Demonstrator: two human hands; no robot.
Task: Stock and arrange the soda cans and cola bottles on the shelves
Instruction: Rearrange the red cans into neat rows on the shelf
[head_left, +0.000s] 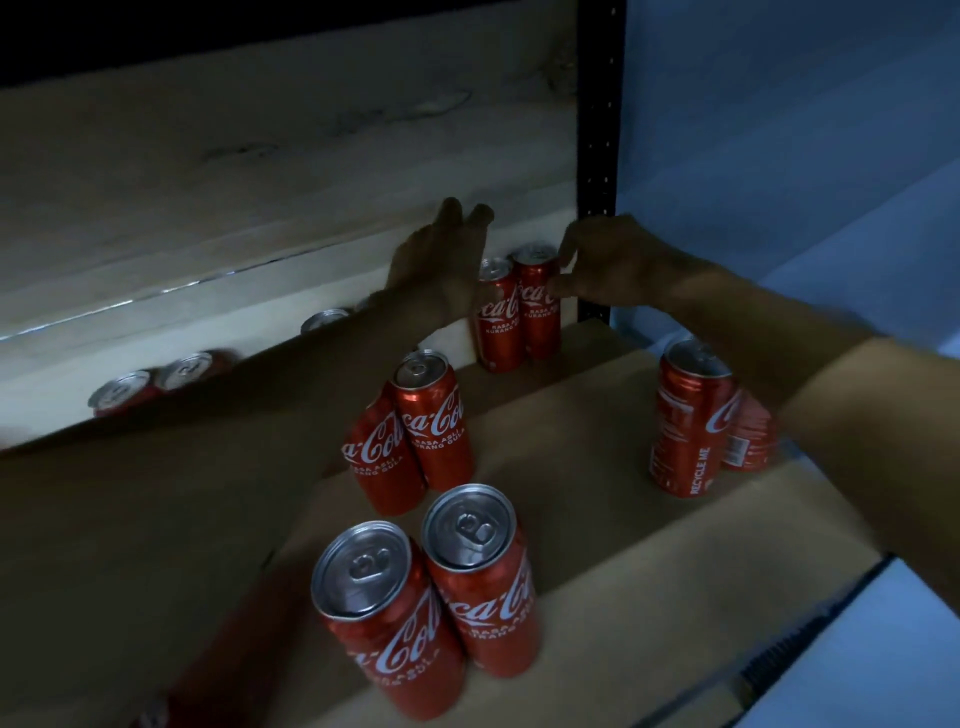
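Red Coca-Cola cans stand upright in pairs on a brown shelf board. A back pair stands at the rear: a left can and a right can. My left hand reaches to the rear with straight fingers, lying against the left side of that pair. My right hand pinches the right back can near its top with curled fingers and thumb. A middle pair and a front pair stand nearer me. Another pair stands under my right forearm.
More cans show their tops along the back left, partly hidden by my left arm. A black metal upright stands just right of the back pair. A pale panel closes the rear, and the shelf's front edge runs at lower right.
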